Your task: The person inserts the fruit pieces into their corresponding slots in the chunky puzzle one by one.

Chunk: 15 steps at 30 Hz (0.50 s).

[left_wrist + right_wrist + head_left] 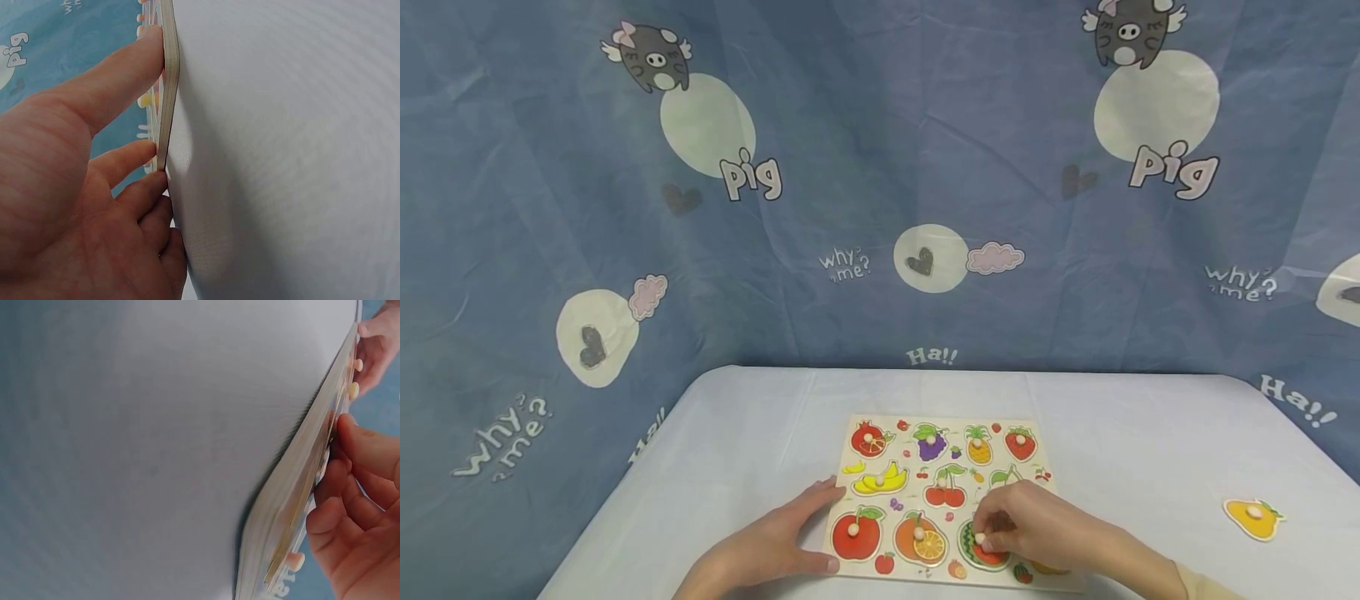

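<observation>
A wooden fruit peg-puzzle board point(957, 429) lies flat on the table. My right hand point(1037, 525) pinches the small knob of the watermelon piece point(992, 557) between thumb and fingertips, at the lower right of the board. The piece sits at its recess, partly covered by the fingers. At the board's left edge, my left hand point(767, 537) has its thumb and fingers spread, touching the rim; the left wrist view shows the thumb point(119, 78) against the board's edge. Under the right hand, a green-leafed piece and a yellow-orange one are partly hidden.
A loose yellow fruit piece point(1255, 518) with a knob lies on the white table point(760, 433), right of the board. Other knobbed pieces sit in the board, among them an apple point(861, 542) and bananas point(887, 477). A blue patterned curtain point(850, 317) hangs behind.
</observation>
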### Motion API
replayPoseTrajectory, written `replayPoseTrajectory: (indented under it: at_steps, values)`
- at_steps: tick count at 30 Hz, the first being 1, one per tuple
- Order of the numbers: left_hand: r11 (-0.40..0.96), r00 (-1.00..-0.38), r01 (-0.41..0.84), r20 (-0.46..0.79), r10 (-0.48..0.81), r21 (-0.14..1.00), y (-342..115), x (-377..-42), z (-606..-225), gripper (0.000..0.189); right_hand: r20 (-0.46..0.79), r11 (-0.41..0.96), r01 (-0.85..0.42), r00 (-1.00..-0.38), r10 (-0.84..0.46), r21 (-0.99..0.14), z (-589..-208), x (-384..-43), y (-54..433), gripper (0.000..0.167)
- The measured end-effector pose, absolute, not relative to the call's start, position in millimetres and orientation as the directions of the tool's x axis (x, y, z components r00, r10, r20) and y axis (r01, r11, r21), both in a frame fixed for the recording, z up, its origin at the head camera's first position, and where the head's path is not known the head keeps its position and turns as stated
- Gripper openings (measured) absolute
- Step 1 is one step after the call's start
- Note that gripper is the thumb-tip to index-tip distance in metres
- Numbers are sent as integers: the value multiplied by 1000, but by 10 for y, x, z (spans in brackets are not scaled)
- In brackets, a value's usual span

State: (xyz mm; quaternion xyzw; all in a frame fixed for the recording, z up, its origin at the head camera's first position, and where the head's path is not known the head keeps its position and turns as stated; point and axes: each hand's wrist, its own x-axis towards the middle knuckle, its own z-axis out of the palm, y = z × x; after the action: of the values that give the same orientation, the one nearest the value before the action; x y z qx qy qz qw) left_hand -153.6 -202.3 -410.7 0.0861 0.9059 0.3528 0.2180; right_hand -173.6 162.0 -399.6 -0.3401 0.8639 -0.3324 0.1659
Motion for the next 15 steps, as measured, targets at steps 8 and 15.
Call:
replayPoseTrajectory:
  at_steps: [8, 15]
  values:
    - [731, -889, 8, -330, 318, 683, -2021, -1532, -4108, 92, -69, 546, -479, -706, -705, -687, -4001, -1750, 1606, 9]
    - [726, -888, -2, -335, 315, 687, -2019, -1536, -4102, 92, -81, 561, -482, -705, -704, -673, -3990, -1766, 1633, 10]
